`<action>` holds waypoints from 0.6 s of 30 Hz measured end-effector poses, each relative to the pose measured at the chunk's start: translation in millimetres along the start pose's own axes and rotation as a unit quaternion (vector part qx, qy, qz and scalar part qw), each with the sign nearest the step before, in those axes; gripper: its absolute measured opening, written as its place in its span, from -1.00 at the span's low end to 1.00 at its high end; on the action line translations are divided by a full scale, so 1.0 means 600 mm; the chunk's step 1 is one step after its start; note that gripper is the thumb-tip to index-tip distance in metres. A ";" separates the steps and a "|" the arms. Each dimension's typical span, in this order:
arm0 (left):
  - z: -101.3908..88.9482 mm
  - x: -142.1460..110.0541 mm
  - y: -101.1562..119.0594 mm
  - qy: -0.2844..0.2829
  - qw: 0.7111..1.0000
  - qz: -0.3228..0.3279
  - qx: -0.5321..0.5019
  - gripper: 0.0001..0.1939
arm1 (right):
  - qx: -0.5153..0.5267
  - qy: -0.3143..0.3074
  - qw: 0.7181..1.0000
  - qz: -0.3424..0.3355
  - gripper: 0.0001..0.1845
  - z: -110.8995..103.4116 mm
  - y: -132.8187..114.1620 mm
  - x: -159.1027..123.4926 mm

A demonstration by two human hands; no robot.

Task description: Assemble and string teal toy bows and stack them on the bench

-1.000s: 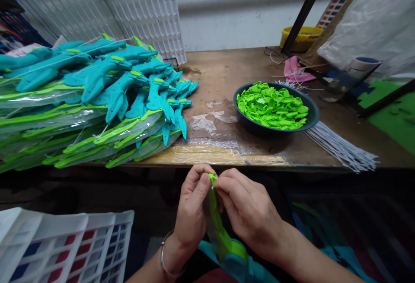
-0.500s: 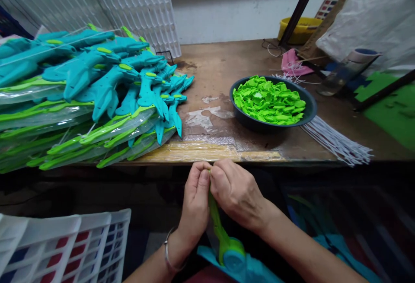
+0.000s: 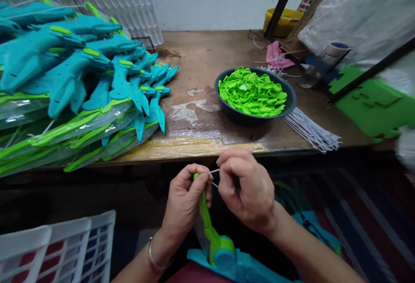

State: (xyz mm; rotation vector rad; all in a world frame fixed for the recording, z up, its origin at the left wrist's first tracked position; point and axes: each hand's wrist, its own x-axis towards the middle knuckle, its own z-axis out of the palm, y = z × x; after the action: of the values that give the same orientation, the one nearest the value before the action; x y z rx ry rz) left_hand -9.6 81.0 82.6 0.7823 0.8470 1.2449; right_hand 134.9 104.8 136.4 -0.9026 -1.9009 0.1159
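My left hand [image 3: 186, 198] pinches the upper tip of a bright green curved arm on a green and teal plastic toy bow [image 3: 212, 235]. The bow's teal body lies low in front of me, joined to the arm at a round hub. A thin white string [image 3: 213, 171] runs from that tip across a short gap to my right hand [image 3: 246, 186]. The fingers of my right hand are curled closed on the string; part of it hides behind them. A clear film seems to hang along the green arm.
Similar teal and green toy bows [image 3: 78, 67] lie piled at left on the wooden table [image 3: 194, 58]. A dark bowl [image 3: 223, 108] holds green plastic pieces; white strings [image 3: 313, 129] lie beside it. A white crate [image 3: 65, 240] stands lower left, a striped sheet [image 3: 353, 214] lower right.
My right hand has drawn away to the right from the green tip, and white string now shows stretched between the hands. The left hand keeps its pinch. The view has shifted rightward.
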 end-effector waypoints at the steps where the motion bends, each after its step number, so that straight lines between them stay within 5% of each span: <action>1: 0.000 0.000 0.001 -0.002 1.000 0.001 0.004 -0.82 | -0.002 -0.009 1.000 -0.021 -0.82 -0.002 -0.004 -0.008; 4: -0.001 -0.004 0.001 -0.006 0.999 0.007 0.039 -0.82 | 0.019 -0.053 0.998 -0.023 -0.86 -0.006 -0.013 -0.024; 9: -0.001 -0.017 -0.003 -0.039 0.998 0.004 0.059 -0.82 | 0.132 -0.063 0.985 0.093 -0.85 0.002 -0.015 -0.038; 15: 0.003 -0.026 -0.007 -0.017 0.998 -0.022 0.050 -0.80 | 0.244 -0.038 0.925 0.287 -0.88 0.005 -0.022 -0.042; 18: 0.005 -0.025 -0.009 -0.002 0.999 -0.026 0.040 -0.79 | 0.273 -0.031 0.903 0.330 -0.91 0.003 -0.025 -0.049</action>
State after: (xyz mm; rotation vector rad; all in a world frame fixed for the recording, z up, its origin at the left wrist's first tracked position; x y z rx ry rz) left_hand -6.2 65.1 81.2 0.8231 0.9128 1.1690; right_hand 132.3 76.2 120.5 -1.1045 -1.4160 1.0413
